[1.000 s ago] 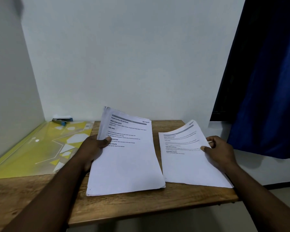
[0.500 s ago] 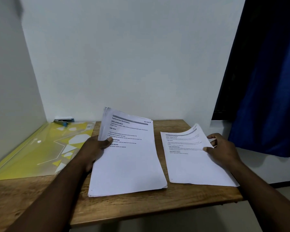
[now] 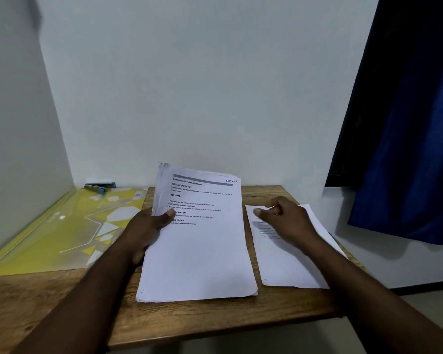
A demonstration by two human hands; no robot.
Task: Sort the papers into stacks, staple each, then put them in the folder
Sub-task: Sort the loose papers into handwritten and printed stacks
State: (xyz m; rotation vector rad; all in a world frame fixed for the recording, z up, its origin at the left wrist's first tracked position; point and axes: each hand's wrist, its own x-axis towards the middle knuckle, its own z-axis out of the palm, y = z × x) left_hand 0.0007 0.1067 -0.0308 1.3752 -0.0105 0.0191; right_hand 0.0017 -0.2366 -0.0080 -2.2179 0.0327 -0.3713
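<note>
Papers sit in 2 piles on your wooden table (image 3: 189, 320). Your left hand (image 3: 143, 231) grips the big stack (image 3: 200, 251) at its left edge, thumb pressed on the top sheet beside the printed lines, the other fingers hidden under the pile. That stack's far end is lifted off the table and tilts up toward the wall (image 3: 189, 85), while its near edge rests on the wood close to the table's front edge. The top sheet shows headings and "SECTION 8" handwritten at the upper right corner. The small stack (image 3: 287, 267) lies flat just to the right of the big one, a narrow strip of wood between them, its right side reaching the table's right edge. Your right hand (image 3: 287, 221) is above the far half of the small stack, fingers loosely curled, nothing visible in its grasp; it's blurred, so you can't tell whether it touches the paper. The yellow translucent folder (image 3: 62, 226) lies flat on the left part of the table, against the side wall. A blue stapler (image 3: 99, 187) sits at the folder's far edge, near the back corner. A blue curtain (image 3: 407, 123) hangs on the right.
</note>
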